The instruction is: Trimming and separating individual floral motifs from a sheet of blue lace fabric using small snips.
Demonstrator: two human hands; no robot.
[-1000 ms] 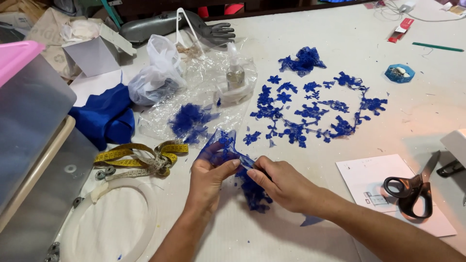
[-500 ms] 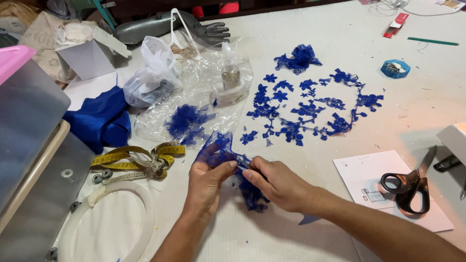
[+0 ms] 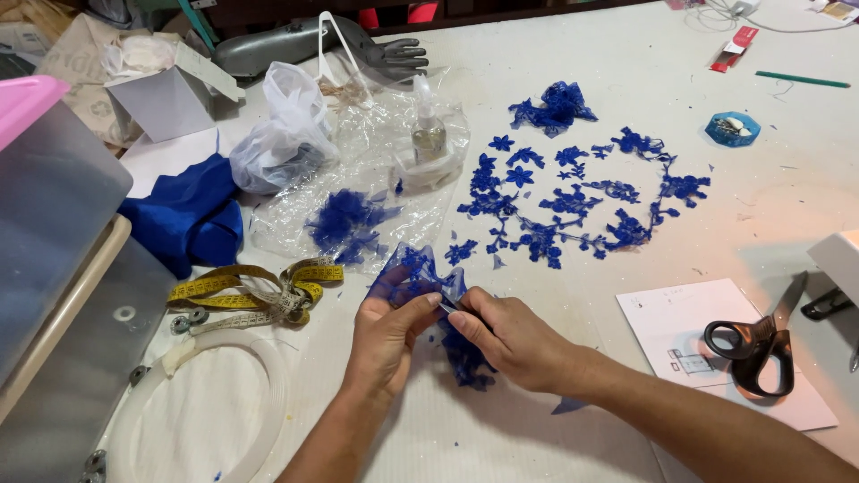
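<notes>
My left hand [image 3: 386,333] and my right hand [image 3: 514,340] both pinch a piece of blue lace [image 3: 416,273] low over the white table [image 3: 555,429]. Thumbs and forefingers meet at its middle; part of the lace hangs under my right hand. Beyond it, several cut blue lace flowers [image 3: 573,199] are laid out in a loose ring, with a crumpled blue lace bundle [image 3: 553,105] behind them. More blue pieces [image 3: 344,224] lie on a clear plastic sheet [image 3: 376,152].
Black-handled scissors [image 3: 756,349] rest on a white paper [image 3: 716,358] at right. A yellow measuring tape [image 3: 250,288], white embroidery hoop [image 3: 210,416], folded blue fabric [image 3: 183,219], white plastic bag [image 3: 286,139], small spray bottle [image 3: 428,125], blue pin case [image 3: 732,128] and grey plastic bin [image 3: 45,206] surround the work.
The hands keep hold of the lace and shift it only slightly; the view has moved a little.
</notes>
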